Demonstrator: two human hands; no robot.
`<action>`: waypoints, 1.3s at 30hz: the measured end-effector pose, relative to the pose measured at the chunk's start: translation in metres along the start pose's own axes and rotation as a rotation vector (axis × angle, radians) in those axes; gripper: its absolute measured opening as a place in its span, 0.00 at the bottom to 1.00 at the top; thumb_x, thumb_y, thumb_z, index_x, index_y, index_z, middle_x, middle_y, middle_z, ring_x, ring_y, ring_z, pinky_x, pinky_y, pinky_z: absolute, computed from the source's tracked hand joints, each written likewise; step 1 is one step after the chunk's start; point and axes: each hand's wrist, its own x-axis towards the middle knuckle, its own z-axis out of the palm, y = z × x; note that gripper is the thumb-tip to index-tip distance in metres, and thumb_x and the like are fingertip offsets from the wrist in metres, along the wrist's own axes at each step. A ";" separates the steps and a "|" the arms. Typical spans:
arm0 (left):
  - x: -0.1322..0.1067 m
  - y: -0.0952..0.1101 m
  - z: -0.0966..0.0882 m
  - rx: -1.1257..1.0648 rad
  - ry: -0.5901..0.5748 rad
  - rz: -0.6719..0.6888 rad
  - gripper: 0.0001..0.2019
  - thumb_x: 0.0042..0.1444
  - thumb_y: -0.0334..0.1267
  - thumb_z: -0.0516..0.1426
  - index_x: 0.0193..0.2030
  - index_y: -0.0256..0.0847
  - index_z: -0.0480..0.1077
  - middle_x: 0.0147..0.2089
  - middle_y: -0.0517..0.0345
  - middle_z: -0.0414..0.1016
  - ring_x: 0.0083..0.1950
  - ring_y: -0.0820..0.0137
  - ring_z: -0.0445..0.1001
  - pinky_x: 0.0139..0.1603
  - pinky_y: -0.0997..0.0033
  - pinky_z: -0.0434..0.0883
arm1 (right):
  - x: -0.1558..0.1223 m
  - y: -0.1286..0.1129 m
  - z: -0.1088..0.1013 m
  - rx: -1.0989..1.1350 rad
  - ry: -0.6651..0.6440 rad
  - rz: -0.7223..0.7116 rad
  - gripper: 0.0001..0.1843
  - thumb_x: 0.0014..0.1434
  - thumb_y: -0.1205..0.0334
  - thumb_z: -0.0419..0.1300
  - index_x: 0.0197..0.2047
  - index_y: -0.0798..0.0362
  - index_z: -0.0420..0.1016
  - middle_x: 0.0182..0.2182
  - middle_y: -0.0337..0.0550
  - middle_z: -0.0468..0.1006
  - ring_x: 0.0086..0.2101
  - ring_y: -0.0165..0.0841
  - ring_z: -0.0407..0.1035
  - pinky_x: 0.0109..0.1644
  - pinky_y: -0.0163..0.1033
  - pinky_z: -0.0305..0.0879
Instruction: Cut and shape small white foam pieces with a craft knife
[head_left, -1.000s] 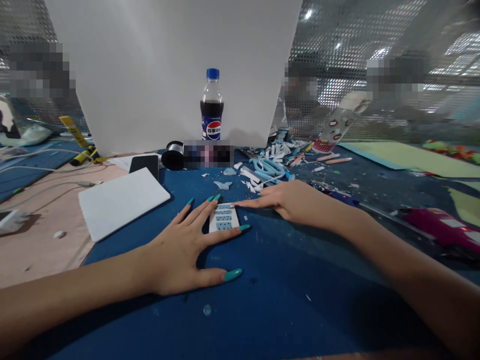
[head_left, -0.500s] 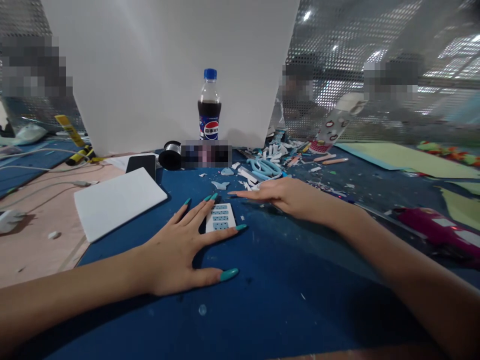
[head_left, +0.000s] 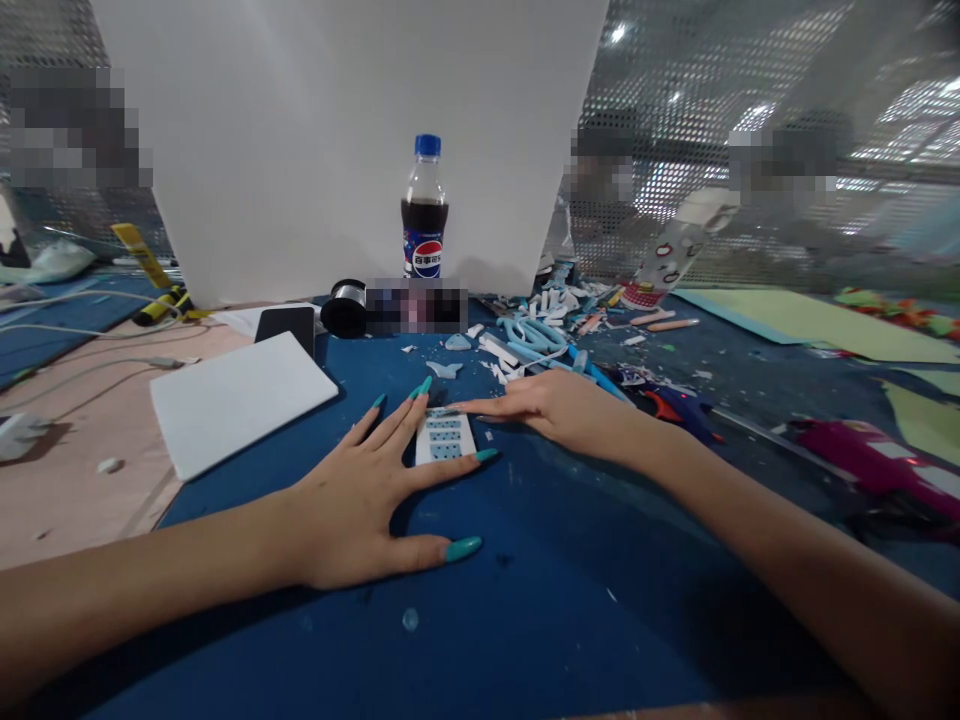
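A small white card [head_left: 469, 440] lies flat on the blue mat, carrying several light-blue strips [head_left: 445, 437] with dark dots. My left hand [head_left: 356, 500] is spread flat, its long teal nails showing, and rests across the card's left and lower edges. From the far right side comes my right hand [head_left: 562, 410], its index finger stretched out and its other fingers curled under. That fingertip touches the top strip near the card's upper right corner. Nothing shows in my right hand, though its palm side is hidden.
A cola bottle [head_left: 426, 215] stands behind, before a white board [head_left: 337, 130]. Scissors with pale-blue handles [head_left: 536, 338] lie among scraps [head_left: 559, 300]. To the left are a white sheet [head_left: 244, 405], a dark phone-like slab [head_left: 286, 325] and cables. A magenta tool [head_left: 877, 460] lies right.
My right hand has moved down and slightly left, bringing its index fingertip from above the card onto the top strip. My left hand stays spread on the card. The view has shifted slightly.
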 end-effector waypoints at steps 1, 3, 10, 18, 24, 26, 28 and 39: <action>0.000 0.000 0.000 -0.002 0.002 -0.001 0.32 0.53 0.63 0.45 0.63 0.63 0.41 0.68 0.62 0.22 0.67 0.48 0.29 0.60 0.37 0.38 | 0.000 0.000 0.000 -0.004 0.000 0.001 0.26 0.61 0.72 0.45 0.58 0.36 0.60 0.28 0.40 0.72 0.28 0.28 0.62 0.30 0.31 0.52; 0.000 -0.001 0.001 -0.008 0.006 0.000 0.32 0.53 0.63 0.46 0.63 0.62 0.42 0.68 0.62 0.23 0.67 0.48 0.29 0.61 0.38 0.38 | 0.001 0.000 0.000 -0.017 0.002 -0.003 0.27 0.60 0.73 0.45 0.58 0.36 0.60 0.28 0.40 0.72 0.27 0.28 0.62 0.29 0.31 0.52; 0.000 -0.001 0.000 -0.012 0.016 0.005 0.32 0.53 0.63 0.46 0.63 0.62 0.43 0.69 0.62 0.25 0.67 0.48 0.30 0.61 0.38 0.38 | 0.004 -0.003 0.000 -0.078 0.022 0.007 0.29 0.58 0.75 0.46 0.56 0.35 0.62 0.28 0.40 0.72 0.27 0.28 0.63 0.28 0.31 0.50; 0.001 -0.001 0.001 -0.016 0.028 0.011 0.32 0.52 0.63 0.47 0.63 0.63 0.44 0.69 0.63 0.25 0.67 0.47 0.30 0.61 0.38 0.38 | 0.009 -0.007 0.008 -0.192 0.082 -0.015 0.31 0.57 0.74 0.45 0.57 0.31 0.59 0.28 0.40 0.71 0.24 0.26 0.59 0.22 0.31 0.42; 0.000 0.002 -0.003 -0.027 0.010 -0.002 0.31 0.53 0.63 0.46 0.63 0.63 0.44 0.69 0.63 0.27 0.67 0.47 0.32 0.61 0.37 0.39 | 0.011 -0.013 0.002 -0.330 0.055 -0.020 0.36 0.53 0.77 0.47 0.58 0.31 0.58 0.28 0.39 0.71 0.20 0.25 0.55 0.21 0.31 0.38; 0.000 0.001 -0.002 -0.025 0.011 -0.001 0.32 0.53 0.63 0.46 0.63 0.61 0.44 0.69 0.63 0.27 0.67 0.47 0.32 0.61 0.38 0.38 | 0.011 -0.014 0.000 -0.345 0.058 -0.042 0.37 0.52 0.78 0.46 0.58 0.31 0.58 0.27 0.39 0.70 0.20 0.25 0.54 0.21 0.31 0.38; 0.000 0.000 -0.001 -0.019 0.018 -0.003 0.32 0.52 0.63 0.47 0.63 0.61 0.44 0.69 0.62 0.28 0.67 0.48 0.33 0.62 0.39 0.38 | 0.010 -0.013 -0.001 -0.341 0.069 -0.064 0.38 0.51 0.79 0.46 0.58 0.31 0.58 0.26 0.38 0.70 0.20 0.25 0.55 0.21 0.31 0.38; 0.001 0.003 -0.003 -0.017 0.016 -0.027 0.32 0.52 0.64 0.46 0.62 0.65 0.44 0.69 0.62 0.29 0.67 0.47 0.34 0.60 0.36 0.41 | 0.003 -0.005 -0.004 -0.258 0.011 -0.013 0.36 0.51 0.78 0.48 0.57 0.31 0.60 0.27 0.39 0.71 0.24 0.27 0.60 0.22 0.30 0.41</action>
